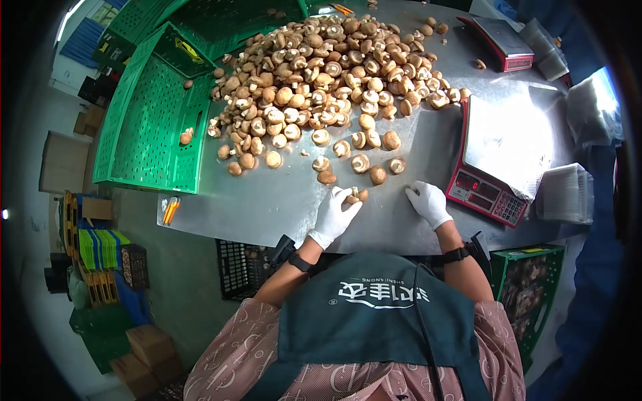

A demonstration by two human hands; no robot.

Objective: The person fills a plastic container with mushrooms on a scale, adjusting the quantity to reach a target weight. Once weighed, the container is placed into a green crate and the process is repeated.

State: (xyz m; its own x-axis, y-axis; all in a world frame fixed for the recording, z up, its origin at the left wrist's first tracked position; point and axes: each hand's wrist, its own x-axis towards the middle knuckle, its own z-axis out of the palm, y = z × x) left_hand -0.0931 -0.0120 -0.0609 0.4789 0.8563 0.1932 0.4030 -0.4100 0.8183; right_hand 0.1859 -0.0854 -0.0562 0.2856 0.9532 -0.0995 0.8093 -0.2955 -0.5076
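Near the worktop's [261, 210] front edge, my gloved left grip [336, 215] holds a mushroom [363, 195]; my right grip [429, 202], fingers slightly parted, lies beside the red scale [487, 198].

Smooth, glossy metal table [267, 210], shiny plastic crate [144, 123], matt cloth apron [374, 334] and smooth, mostly matt mushrooms [328, 73]

Mushrooms [321, 79], twelve o'clock: brown caps — cream stems
Gloves [332, 217]: plain white
Apron [374, 337], six o'clock: dark green, white lettering
Sleeves [231, 342]: dusty pink — pale letter print
Crate [150, 117], ten o'clock: bright green
Scale [487, 198], three o'clock: red body
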